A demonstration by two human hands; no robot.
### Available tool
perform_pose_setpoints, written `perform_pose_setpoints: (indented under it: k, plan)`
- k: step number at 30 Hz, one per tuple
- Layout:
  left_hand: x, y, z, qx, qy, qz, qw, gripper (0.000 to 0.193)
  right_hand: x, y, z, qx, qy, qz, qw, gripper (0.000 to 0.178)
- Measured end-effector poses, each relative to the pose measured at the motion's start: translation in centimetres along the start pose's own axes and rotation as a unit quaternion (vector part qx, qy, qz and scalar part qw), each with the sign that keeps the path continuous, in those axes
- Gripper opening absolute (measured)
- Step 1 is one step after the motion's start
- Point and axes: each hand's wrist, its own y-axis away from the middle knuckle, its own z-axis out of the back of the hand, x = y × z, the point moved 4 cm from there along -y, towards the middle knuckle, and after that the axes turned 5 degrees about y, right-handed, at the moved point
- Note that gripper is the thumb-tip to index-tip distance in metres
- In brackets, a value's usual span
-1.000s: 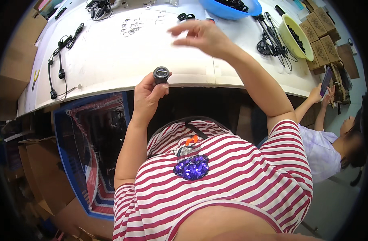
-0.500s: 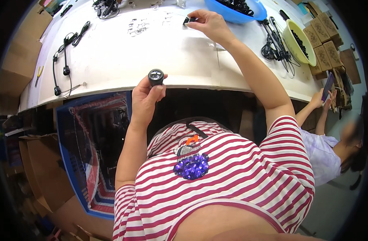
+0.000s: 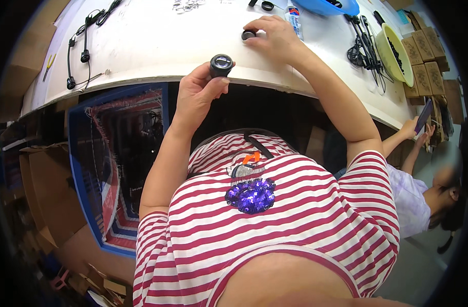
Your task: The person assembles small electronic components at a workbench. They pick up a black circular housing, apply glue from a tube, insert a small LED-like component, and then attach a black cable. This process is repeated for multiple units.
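Observation:
My left hand (image 3: 198, 94) is closed around a short black cylinder with a clear lens-like end (image 3: 221, 62) facing up, just over the table's front edge. To its right and farther over the table, my right hand (image 3: 275, 40) pinches a small round black cap (image 3: 248, 35) between thumb and fingers. The two parts are apart. Beyond the right hand lie a black ring (image 3: 267, 5) and a white and blue squeeze tube (image 3: 294, 20).
Clear rings (image 3: 188, 5) lie at the table's far side. Black corded parts (image 3: 85, 53) and pliers (image 3: 49, 66) are at left. A blue basin (image 3: 346, 7), more cords (image 3: 361, 55) and a yellow basin (image 3: 407, 71) stand right. Another person's hand (image 3: 412, 128) holds a phone-like object.
My right hand has drawn back toward me and closer to my left hand, the small black part in its fingers. The squeeze tube has come into sight. The view has shifted a little.

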Motion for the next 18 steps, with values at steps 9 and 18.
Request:
perform_pose_setpoints:
  k: [9,18]
  plan:
    - [0.5,0.2,-0.1,-0.019,-0.049,0.029,0.998,0.015,7.0,1.8,5.1,0.052,-0.25,0.137,0.957,0.031]
    - [-0.3,0.4,-0.6,0.011,-0.166,0.078,0.983,0.017,7.9,2.8,6.7,0.022,-0.222,0.188,0.956,0.032]
